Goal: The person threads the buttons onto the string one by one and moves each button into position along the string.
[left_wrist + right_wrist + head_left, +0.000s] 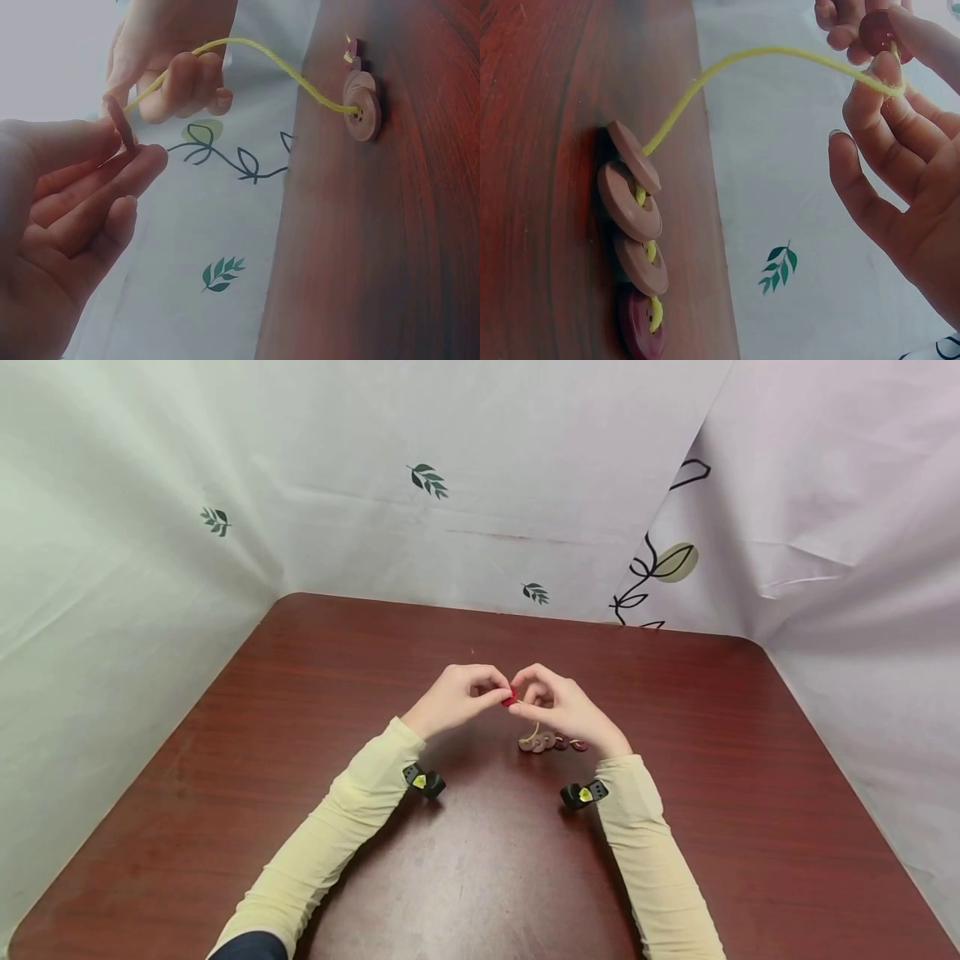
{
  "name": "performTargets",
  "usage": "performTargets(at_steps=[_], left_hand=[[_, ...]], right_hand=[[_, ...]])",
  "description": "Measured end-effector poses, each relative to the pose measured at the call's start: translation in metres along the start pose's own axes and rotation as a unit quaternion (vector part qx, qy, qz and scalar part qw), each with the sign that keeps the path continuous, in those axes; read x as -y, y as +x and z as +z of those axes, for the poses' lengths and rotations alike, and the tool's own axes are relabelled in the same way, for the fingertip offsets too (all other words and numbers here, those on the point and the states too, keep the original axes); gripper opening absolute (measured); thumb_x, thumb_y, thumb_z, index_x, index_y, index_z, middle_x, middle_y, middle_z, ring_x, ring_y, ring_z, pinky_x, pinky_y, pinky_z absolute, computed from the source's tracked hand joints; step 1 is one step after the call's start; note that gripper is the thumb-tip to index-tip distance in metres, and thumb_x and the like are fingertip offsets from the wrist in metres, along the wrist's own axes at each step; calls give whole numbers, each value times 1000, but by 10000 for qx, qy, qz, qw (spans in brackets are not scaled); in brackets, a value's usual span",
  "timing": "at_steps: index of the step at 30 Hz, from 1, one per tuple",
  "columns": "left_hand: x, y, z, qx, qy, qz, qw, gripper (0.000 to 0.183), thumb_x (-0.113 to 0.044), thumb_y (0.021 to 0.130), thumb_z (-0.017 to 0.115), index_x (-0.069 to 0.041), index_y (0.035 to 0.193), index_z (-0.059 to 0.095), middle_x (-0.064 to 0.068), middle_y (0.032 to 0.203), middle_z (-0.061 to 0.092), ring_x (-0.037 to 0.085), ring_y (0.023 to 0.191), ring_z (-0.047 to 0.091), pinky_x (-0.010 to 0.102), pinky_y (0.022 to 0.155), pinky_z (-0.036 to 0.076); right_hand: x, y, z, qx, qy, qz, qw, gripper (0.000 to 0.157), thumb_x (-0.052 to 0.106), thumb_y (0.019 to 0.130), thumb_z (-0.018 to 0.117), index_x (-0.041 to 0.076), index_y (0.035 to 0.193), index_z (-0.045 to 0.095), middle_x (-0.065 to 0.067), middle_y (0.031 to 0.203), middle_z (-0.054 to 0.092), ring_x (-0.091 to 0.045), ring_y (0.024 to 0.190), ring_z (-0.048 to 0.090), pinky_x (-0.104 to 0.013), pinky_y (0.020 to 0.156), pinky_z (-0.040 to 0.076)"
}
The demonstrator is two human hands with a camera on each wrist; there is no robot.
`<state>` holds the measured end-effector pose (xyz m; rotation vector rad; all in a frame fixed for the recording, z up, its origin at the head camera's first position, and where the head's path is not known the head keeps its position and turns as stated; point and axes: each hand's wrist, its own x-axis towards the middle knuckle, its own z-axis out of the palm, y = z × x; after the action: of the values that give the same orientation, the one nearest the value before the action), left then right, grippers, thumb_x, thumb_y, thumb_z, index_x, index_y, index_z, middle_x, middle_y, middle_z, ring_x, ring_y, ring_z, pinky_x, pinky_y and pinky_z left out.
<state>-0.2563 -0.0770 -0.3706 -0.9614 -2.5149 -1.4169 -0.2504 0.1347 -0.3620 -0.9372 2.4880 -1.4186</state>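
Note:
Above the middle of the table, my left hand (pixel 456 700) pinches a red button (pixel 509 697) between thumb and fingertips. Facing it, my right hand (pixel 566 703) pinches a yellow string (pixel 772 51) close to that button. In the right wrist view the string meets a hole of the red button (pixel 877 31). From the right hand the string arcs down to a row of threaded buttons on the table: several pinkish-tan buttons (pixel 630 202) and dark maroon ones, such as the maroon button (pixel 639 330). How far the string passes through the red button is hidden by the fingers.
The brown wooden table (pixel 480 877) spreads out around both arms. White cloth (pixel 480 485) with printed leaves hangs behind it and at both sides. A small black device (pixel 426 781) sits at the left wrist, another black device (pixel 581 794) at the right.

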Motion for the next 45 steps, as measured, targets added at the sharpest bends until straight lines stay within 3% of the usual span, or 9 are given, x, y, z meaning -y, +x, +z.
performTargets(at_steps=[4, 12, 21, 29, 37, 42, 45], left_hand=[[1, 0, 1, -2, 19, -46, 10000, 6, -15, 89, 69, -10, 91, 71, 2, 83, 72, 10, 73, 62, 34, 70, 52], [1, -1, 1, -37, 202, 8, 9998, 8, -16, 88, 71, -10, 92, 72, 2, 83, 72, 9, 72, 61, 26, 68, 51], [0, -1, 1, -16, 230, -27, 9997, 7, -16, 88, 71, -9, 91, 71, 3, 83, 72, 10, 72, 60, 27, 68, 51], [1, 0, 1, -64, 187, 40, 9998, 6, -16, 90, 68, -10, 90, 69, 2, 84, 73, 9, 75, 65, 24, 71, 52], [0, 0, -1, -164, 252, 38, 9995, 7, -17, 91, 67, -10, 92, 67, 2, 85, 73, 9, 76, 65, 23, 71, 51], [-2, 0, -3, -217, 292, 24, 9993, 7, -17, 92, 66, -10, 92, 67, 2, 84, 73, 9, 76, 65, 23, 70, 50], [-3, 0, -3, -206, 292, 37, 9994, 7, -18, 92, 66, -11, 92, 67, 1, 83, 72, 9, 76, 64, 23, 70, 49]], right_hand=[[-11, 3, 0, 15, -107, -115, 9999, 29, 14, 89, 70, 9, 113, 56, -21, 72, 62, -8, 56, 48, -22, 58, 42], [-11, 4, 1, 32, -315, -266, 9991, 26, 14, 89, 70, 13, 111, 57, -19, 71, 62, -8, 55, 48, -23, 56, 43], [-9, 3, 1, 138, -338, -25, 9993, 27, 16, 88, 70, 12, 111, 56, -20, 73, 63, -13, 56, 50, -23, 60, 43], [-7, 3, 2, 229, -325, 143, 9991, 31, 10, 88, 70, 6, 114, 53, -17, 72, 64, -7, 55, 47, -21, 56, 39], [4, 1, 1, 318, -245, 253, 9989, 32, 2, 87, 68, -1, 114, 50, -24, 75, 63, -28, 58, 53, -20, 54, 40], [-8, 2, 2, 317, -304, 214, 9988, 31, 2, 87, 67, 3, 113, 51, -14, 73, 63, -12, 59, 52, -20, 58, 41], [-13, 2, 2, 350, -244, 187, 9989, 30, 2, 86, 67, 6, 111, 51, -9, 72, 62, -9, 58, 53, -21, 58, 43]])
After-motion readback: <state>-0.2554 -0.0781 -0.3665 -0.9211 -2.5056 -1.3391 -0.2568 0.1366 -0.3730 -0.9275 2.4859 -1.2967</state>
